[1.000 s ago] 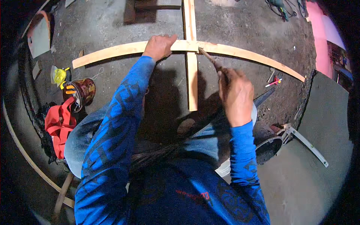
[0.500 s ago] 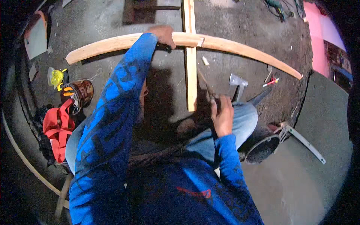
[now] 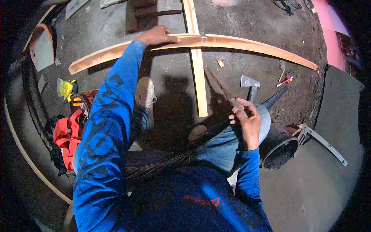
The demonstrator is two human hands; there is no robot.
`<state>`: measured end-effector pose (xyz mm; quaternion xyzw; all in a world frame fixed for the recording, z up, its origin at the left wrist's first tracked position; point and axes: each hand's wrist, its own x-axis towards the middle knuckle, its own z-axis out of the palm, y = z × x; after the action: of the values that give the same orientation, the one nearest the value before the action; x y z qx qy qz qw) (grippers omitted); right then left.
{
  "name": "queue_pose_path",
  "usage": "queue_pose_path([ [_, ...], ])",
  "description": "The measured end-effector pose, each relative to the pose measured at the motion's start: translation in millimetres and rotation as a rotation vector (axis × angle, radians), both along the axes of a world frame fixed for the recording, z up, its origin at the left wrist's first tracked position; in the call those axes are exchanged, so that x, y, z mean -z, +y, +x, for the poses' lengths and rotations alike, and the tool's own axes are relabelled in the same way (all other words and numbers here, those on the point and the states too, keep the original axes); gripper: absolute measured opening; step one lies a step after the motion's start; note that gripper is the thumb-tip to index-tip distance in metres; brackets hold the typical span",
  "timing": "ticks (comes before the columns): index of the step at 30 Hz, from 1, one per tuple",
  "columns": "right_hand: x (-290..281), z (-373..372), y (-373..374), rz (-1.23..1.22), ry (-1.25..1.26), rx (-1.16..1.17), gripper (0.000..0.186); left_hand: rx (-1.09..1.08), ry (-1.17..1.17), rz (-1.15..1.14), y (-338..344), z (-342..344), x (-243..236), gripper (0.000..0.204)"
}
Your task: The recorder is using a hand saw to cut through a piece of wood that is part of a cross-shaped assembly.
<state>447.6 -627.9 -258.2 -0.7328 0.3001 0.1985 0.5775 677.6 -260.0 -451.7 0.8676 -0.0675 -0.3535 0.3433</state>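
A long pale wooden batten (image 3: 247, 45) lies crosswise over a second wooden batten (image 3: 198, 81), with a small notch near their crossing. My left hand (image 3: 156, 36) is closed over the long batten, left of that crossing. Lower right, above my thigh, my right hand (image 3: 247, 118) grips the handle of a thin, brown, rusty-looking chisel (image 3: 223, 87). Its blade points up and left toward the short batten, apart from the wood. Close by lie a wood chip (image 3: 220, 62) and a hatchet (image 3: 250, 83), its handle partly hidden.
A dark saw blade (image 3: 275, 97) juts out beside my knee. A red-and-white marker (image 3: 285, 81) lies farther right. A black bucket (image 3: 280, 152) and a metal level (image 3: 328, 147) are at right. Red straps (image 3: 68, 135) and a yellow-topped item (image 3: 65, 88) sit at left.
The long batten has been tipped so another face shows, with my left hand still on it. My right hand has moved right with the chisel.
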Motion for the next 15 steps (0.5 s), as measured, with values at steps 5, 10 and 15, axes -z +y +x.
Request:
queue_pose_path([
  [5,-18,9,5,-0.267,-0.280,-0.195,0.025,-0.078,0.160,-0.052,12,-14,21,0.066],
  [10,-25,33,23,-0.547,-0.454,-0.369,0.023,-0.041,-0.077,-0.030,4,-17,-3,0.076],
  [15,-20,77,54,-0.528,-0.478,-0.454,0.032,0.050,-0.228,-0.376,-72,-57,-70,0.088],
])
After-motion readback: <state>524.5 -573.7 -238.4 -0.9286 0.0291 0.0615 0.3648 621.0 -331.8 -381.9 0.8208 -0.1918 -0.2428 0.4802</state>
